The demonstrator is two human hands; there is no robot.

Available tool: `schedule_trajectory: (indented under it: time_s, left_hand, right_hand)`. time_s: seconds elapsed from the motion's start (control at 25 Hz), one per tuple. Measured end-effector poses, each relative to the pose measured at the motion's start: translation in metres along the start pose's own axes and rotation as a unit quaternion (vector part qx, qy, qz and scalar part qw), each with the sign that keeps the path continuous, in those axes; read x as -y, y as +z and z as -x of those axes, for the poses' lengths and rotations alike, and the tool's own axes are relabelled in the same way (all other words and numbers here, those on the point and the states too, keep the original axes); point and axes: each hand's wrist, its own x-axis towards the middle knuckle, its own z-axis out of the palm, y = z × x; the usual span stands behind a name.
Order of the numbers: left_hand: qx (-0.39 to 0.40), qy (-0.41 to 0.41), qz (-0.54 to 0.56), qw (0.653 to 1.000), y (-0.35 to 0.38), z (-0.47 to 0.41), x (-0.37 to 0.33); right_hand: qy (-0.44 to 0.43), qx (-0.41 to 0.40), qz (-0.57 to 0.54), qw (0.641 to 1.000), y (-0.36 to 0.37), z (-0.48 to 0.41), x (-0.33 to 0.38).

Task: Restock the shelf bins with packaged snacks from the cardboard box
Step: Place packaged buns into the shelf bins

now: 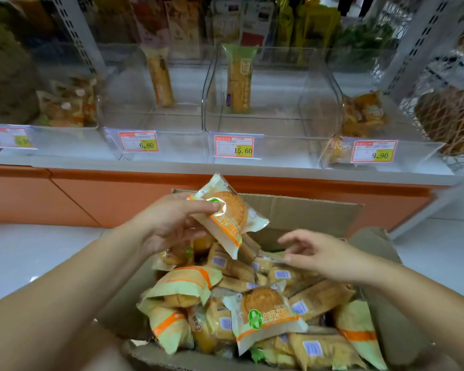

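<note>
1. Tags of red-framed white paper on the front edges of the clear plastic shelf bins (177,147) read 6.80 (139,141), 15.60 (234,146) and 9.90 (374,151), each price on a yellow patch.
2. The left hand (169,223) pinches a pale green-and-white plastic snack packet (227,214) by its left edge, above the far-left corner of the brown cardboard box (306,210).
3. That packet shows a round golden cake, a green cross mark and an orange band with white Chinese characters.
4. Like packets (265,317) fill the box, some showing blue barcodes.
5. The right hand (316,254), fingers loosely spread, holds nothing, low over packets near the box's right wall.
</note>
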Motion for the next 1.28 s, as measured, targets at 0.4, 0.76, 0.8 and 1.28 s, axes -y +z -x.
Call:
schedule_trajectory:
  time_s: [0.4, 0.76, 0.8, 1.28]
  left_hand:
    - [-0.047, 0.065, 0.042, 0.996, -0.047, 0.026, 0.000]
    - [-0.063, 0.046, 0.110, 0.991, -0.074, 0.033, 0.015]
    - [-0.059, 0.045, 0.118, 0.990, -0.075, 0.032, 0.015]
    - [0.000, -0.002, 0.171, 0.985, -0.044, 0.027, 0.021]
  right_hand:
    - [-0.158, 0.047, 0.147, 0.975, 0.080, -0.022, 0.055]
    - [-0.054, -0.067, -0.046, 0.995, 0.103, -0.046, 0.083]
    - [-0.011, -0.087, -0.153, 0.984, 0.086, -0.044, 0.077]
    - [-0.033, -0.003, -0.578, 0.816, 0.026, -0.032, 0.053]
